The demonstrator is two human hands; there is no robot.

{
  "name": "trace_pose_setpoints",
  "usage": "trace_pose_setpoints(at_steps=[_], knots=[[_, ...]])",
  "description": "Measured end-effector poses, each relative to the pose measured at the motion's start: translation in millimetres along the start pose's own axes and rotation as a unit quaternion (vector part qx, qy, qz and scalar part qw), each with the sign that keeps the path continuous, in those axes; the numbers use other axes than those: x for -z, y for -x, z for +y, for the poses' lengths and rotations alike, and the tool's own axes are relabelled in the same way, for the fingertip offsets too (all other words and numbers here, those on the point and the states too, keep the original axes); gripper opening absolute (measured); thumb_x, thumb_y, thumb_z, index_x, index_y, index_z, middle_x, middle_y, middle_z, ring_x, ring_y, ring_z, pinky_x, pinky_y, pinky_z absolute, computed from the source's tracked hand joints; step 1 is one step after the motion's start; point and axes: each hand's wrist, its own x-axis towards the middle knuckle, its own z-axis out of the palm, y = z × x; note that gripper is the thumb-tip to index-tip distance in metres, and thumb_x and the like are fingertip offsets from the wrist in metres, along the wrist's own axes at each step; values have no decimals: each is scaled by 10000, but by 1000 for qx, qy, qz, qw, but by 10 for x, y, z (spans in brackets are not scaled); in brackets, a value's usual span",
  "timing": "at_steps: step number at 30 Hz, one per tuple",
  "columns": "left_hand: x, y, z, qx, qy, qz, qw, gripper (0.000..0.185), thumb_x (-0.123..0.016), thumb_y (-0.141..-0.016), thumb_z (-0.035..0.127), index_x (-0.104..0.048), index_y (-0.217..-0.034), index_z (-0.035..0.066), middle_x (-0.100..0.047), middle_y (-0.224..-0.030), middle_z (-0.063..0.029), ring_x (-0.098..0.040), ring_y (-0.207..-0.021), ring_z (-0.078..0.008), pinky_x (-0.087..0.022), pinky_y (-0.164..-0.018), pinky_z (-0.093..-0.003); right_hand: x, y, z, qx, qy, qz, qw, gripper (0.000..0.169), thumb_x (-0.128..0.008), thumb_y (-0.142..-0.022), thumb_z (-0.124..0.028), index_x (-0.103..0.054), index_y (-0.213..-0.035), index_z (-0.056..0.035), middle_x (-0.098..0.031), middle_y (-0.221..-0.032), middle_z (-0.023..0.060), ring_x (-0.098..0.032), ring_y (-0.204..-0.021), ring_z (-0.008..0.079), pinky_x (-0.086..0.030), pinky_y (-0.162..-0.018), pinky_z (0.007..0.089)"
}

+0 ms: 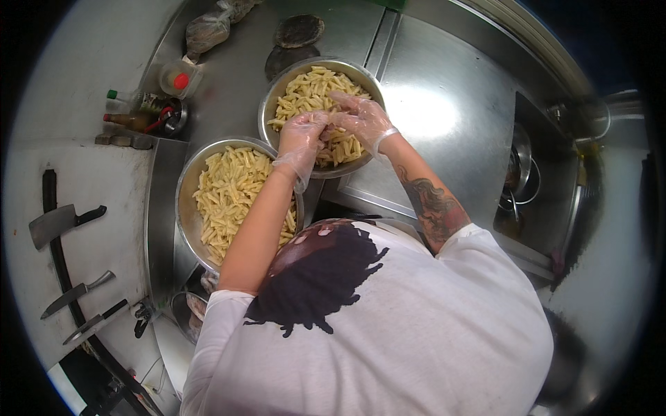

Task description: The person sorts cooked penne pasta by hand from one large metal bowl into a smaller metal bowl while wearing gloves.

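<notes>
Penne-like pasta fills two round metal bowls in front of me. Over the farther metal bowl (377, 86), both my hands meet, in clear plastic gloves. My left hand (304, 136) has its fingers curled together; any small piece between them is hard to make out. Beside it, my right hand (364, 120) has some fingers extended and its fingertips near the left ones; whether it holds anything is unclear. Brownish pieces, perhaps meat, show under the hands among the pasta (315, 86). My left forearm passes over the nearer metal bowl (186, 208), which stands to the left, close to the farther one.
Dark round discs (299, 31) lie beyond the far bowl. On the left are a tied plastic bag (208, 32), a plastic tub (179, 78), bottles (125, 120) and a wall rack of knives (54, 226). A sink with metal pans (520, 156) is at the right.
</notes>
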Motion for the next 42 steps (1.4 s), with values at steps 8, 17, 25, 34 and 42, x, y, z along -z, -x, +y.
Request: trace_pose_setpoints(at_steps=[8,17,25,34,42], knots=[[95,-123,-1,-19,34,55,998,203,-657,-1048,194,-675,-1164,28,-706,-957,-43,-645,-830,-120,-537,-721,-270,110,-190,-81,-166,-88,-12,982,165,-788,-920,-100,-750,-1020,25,-705,-858,50,-625,-675,115,-534,-619,271],[217,-240,-162,-19,312,-25,949,366,-562,-1023,5,-501,-1376,-73,-640,-1236,-198,-651,-1158,-322,-559,-1032,-422,53,-100,-164,-49,80,5,996,340,-819,-912,-198,-759,-1166,21,-765,-1019,136,-728,-887,210,-577,-822,333],[59,-139,-42,-23,194,22,980,382,-692,-970,1,-599,-1341,4,-698,-1116,-94,-671,-990,-167,-574,-897,-324,-175,-27,-268,-60,7,-27,998,344,-754,-935,-153,-749,-1230,24,-772,-1028,150,-721,-857,197,-579,-792,313],[53,-134,-9,-39,15,27,999,419,-757,-970,145,-602,-1322,-23,-688,-1081,-53,-663,-892,-122,-525,-710,-269,-180,-190,-68,-184,-173,-21,967,321,-753,-977,-140,-732,-1218,70,-746,-926,75,-650,-718,136,-554,-669,276],[190,-287,71,60,37,45,996,283,-717,-1011,214,-691,-1213,19,-640,-863,-11,-571,-699,-83,-470,-621,-227,-164,-190,-162,-209,-149,33,966,322,-790,-956,-252,-756,-1107,30,-724,-862,65,-641,-731,143,-538,-671,273]])
